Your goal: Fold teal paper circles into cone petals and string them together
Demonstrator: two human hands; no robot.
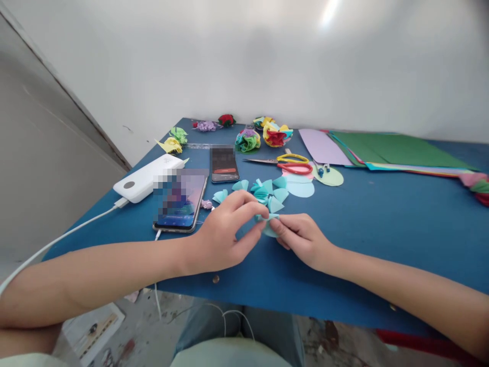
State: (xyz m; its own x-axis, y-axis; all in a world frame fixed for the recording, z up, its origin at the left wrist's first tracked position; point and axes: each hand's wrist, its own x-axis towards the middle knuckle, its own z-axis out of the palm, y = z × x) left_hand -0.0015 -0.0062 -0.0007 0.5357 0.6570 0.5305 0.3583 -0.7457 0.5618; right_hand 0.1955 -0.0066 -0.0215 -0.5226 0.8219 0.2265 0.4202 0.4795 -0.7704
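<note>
Between my two hands, just above the near part of the blue table, is a light blue paper piece [272, 230], partly folded. My left hand [233, 229] pinches its left edge between thumb and fingertips. The thumb and fingers of my right hand [303, 237] are closed on its right side. Right behind my hands lie several folded turquoise paper petals [275, 204], some overlapping in a cluster. Farther back, flat pale blue paper circles [301, 187] rest near scissors [294, 164] with one yellow and one red handle. My fingers hide part of the held piece.
Left of my hands are a lit phone [181, 201] and a white power bank [148, 178] with a white cable. A second phone [224, 164] lies behind. Colourful paper flowers [277, 135] stand near the wall; coloured sheets [401, 150] are stacked at the back right.
</note>
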